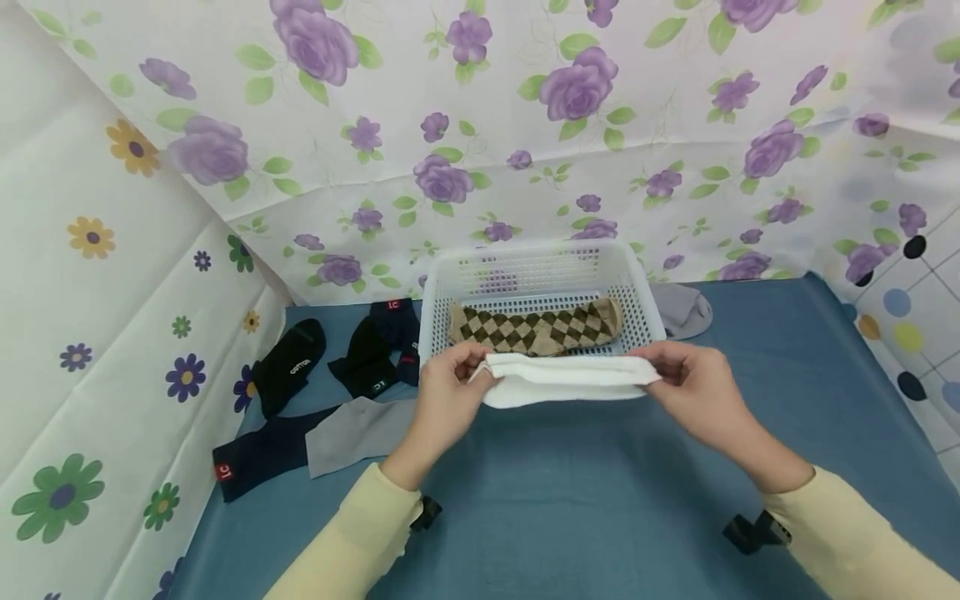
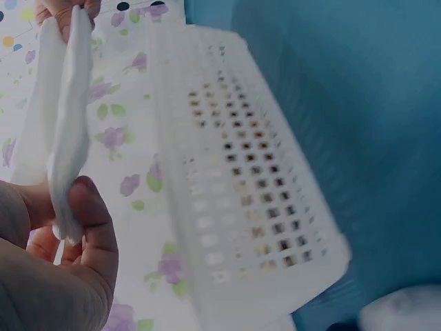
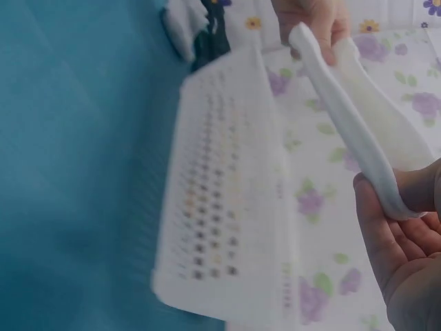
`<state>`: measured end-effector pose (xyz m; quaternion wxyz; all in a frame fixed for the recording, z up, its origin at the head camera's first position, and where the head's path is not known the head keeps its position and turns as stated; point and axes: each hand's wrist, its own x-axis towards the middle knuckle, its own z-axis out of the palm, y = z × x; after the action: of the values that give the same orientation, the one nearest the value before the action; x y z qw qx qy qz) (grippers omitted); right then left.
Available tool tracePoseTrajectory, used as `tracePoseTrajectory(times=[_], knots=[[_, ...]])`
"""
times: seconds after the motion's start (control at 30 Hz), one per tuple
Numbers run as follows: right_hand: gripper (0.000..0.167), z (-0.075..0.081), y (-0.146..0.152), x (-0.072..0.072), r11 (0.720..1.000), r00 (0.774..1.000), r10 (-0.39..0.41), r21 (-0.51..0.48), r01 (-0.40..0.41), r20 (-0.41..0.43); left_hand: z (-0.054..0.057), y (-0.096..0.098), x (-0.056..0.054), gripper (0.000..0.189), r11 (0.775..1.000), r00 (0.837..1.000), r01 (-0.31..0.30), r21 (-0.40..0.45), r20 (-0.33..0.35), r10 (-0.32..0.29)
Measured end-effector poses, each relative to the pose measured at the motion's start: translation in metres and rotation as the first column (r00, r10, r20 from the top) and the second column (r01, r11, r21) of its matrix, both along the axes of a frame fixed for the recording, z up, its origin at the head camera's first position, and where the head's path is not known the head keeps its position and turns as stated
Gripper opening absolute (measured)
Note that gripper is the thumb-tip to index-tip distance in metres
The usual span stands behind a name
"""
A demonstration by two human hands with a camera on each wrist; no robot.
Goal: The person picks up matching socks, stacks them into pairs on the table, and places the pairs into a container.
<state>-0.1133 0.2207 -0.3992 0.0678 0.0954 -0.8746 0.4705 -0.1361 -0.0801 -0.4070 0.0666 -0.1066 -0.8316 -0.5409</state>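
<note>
A white sock (image 1: 566,379), folded along its length, is stretched sideways between my two hands at the near edge of the white basket (image 1: 633,271). My left hand (image 1: 450,396) pinches its left end between thumb and fingers. At the other end, my right hand (image 1: 697,383) grips the fabric the same way. In the left wrist view the sock (image 2: 69,103) hangs in two layers, and the right wrist view shows the fold of the sock (image 3: 351,127) open like a trough. Inside the basket lies a brown argyle sock (image 1: 536,327), partly hidden by the white one.
Left of the basket lie a black sock (image 1: 292,362), more dark socks (image 1: 371,358), a navy sock (image 1: 262,454) and a grey sock (image 1: 356,433). Another grey sock (image 1: 681,308) sits right of the basket. A flowered sheet (image 1: 450,208) hangs behind the blue table (image 1: 585,517).
</note>
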Motion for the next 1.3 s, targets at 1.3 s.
tracePoseTrajectory(times=[1.3], knots=[[0.037, -0.008, -0.03, -0.158, 0.897, 0.891, 0.088, 0.353, -0.265, 0.445, -0.008, 0.018, -0.136, 0.048, 0.886, 0.917, 0.028, -0.464, 0.364, 0.161]])
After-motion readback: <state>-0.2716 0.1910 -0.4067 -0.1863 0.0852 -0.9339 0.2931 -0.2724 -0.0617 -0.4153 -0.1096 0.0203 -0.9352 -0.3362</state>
